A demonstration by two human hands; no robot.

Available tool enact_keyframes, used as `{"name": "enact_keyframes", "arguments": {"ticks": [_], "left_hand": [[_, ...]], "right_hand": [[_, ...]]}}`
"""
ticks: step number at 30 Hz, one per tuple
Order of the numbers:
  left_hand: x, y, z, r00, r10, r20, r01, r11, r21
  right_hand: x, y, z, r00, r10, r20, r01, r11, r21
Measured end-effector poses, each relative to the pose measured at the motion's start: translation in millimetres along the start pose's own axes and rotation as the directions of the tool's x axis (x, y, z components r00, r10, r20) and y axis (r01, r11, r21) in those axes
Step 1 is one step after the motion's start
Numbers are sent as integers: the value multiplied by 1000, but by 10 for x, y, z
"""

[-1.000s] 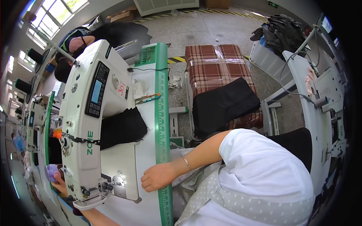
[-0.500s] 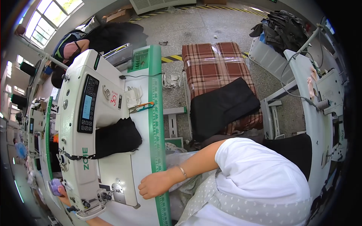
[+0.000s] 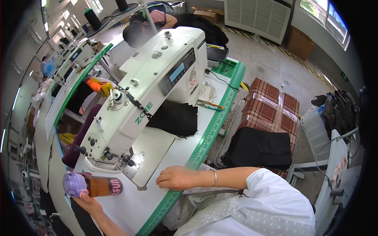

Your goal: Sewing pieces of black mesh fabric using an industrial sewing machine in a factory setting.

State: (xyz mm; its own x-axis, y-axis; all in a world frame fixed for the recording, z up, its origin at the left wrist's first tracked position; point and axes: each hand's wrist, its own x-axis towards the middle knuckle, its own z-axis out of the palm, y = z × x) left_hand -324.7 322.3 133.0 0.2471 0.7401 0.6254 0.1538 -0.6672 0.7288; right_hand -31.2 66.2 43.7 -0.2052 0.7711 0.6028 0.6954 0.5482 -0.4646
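My left hand (image 3: pixel 89 201) is closed around a drink bottle (image 3: pixel 98 186) with a purple lid and brown liquid inside. The bottle is tilted onto its side over the left edge of the sewing table (image 3: pixel 130 204), lid toward the left. On the table's green ruled front edge rests my right hand (image 3: pixel 173 179), its fingers curled together and no object showing in them. Between and beyond both hands stands a white sewing machine (image 3: pixel 138 98). Folded black cloth (image 3: pixel 175 118) lies under its arm. Orange-and-teal thread snips (image 3: pixel 212 106) lie farther back.
A plaid, taped bundle (image 3: pixel 271 104) stands to the right with black fabric (image 3: pixel 258 147) on it. Behind it, dark garments (image 3: pixel 340 112) fill a white bin. Another person (image 3: pixel 147 23) bends beyond the machine. A second machine table (image 3: pixel 334 173) is at the right.
The view has swung left and up. The bottle in my left hand, earlier mostly hidden behind the machine, now shows fully near the table's left edge. My right hand stays at the table edge.
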Motion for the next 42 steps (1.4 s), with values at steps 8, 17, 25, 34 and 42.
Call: {"name": "enact_keyframes", "arguments": {"ticks": [8, 17, 25, 34, 42], "left_hand": [[-968, 1109, 190, 945, -258, -202, 259, 966, -26], [-1281, 1257, 268, 893, -300, -335, 312, 950, -19], [-1050, 1404, 313, 967, -203, -156, 185, 975, -123], [-1128, 1271, 346, 978, -48, -203, 46, 999, -13], [-1101, 1342, 365, 969, -120, -218, 105, 991, -81]], "right_hand": [[1653, -1196, -366, 771, -371, -517, 523, 833, 182], [1615, -1356, -580, 855, -310, -416, 518, 566, 642], [1314, -1489, -1274, 916, -243, -318, 388, 338, 857], [852, -1588, -903, 954, -268, -138, 188, 172, 967], [792, -1665, -817, 872, -462, -161, 197, 30, 980]]}}
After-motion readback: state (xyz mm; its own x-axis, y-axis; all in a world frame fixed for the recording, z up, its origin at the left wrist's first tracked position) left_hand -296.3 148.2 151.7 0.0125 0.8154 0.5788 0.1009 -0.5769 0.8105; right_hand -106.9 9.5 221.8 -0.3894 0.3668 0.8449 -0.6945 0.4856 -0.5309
